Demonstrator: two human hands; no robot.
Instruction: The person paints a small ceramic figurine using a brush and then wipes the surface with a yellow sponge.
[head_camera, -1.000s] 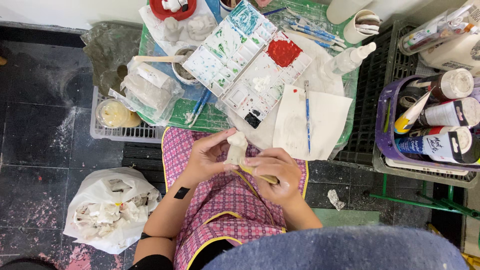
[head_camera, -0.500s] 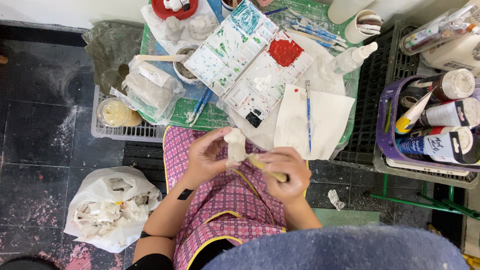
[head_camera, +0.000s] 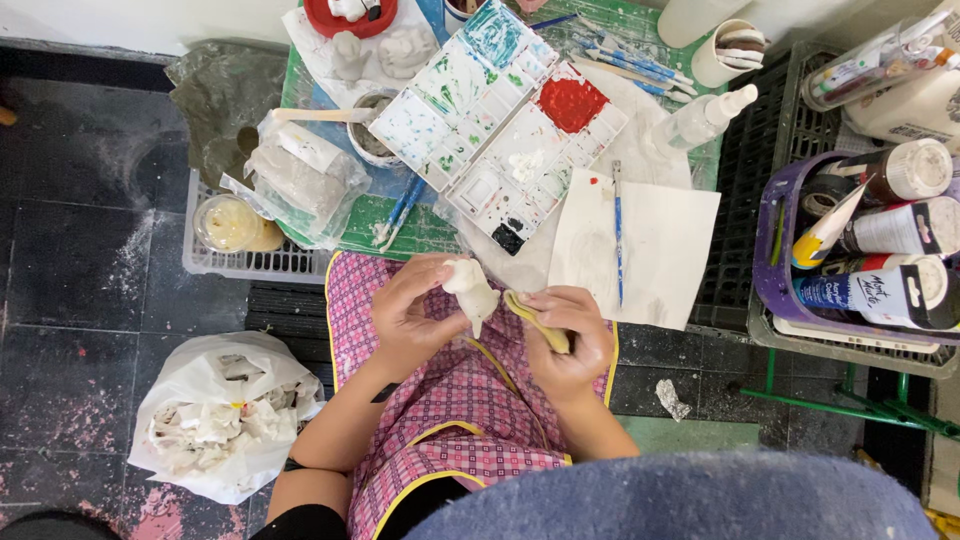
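Left hand (head_camera: 415, 310) clamped on white clay figure (head_camera: 470, 290), right hand (head_camera: 565, 335) gripping perhaps wooden tool (head_camera: 535, 320), paint palette (head_camera: 500, 120) beyond

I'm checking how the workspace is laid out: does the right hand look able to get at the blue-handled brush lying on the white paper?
Probably yes. The blue-handled brush lies bare on the white paper just beyond the right hand, with nothing between them. But that hand already holds a tan tool.

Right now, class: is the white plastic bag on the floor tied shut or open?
Open. The white plastic bag gapes at the top, so the crumpled white scraps inside show from above. No knot is visible.
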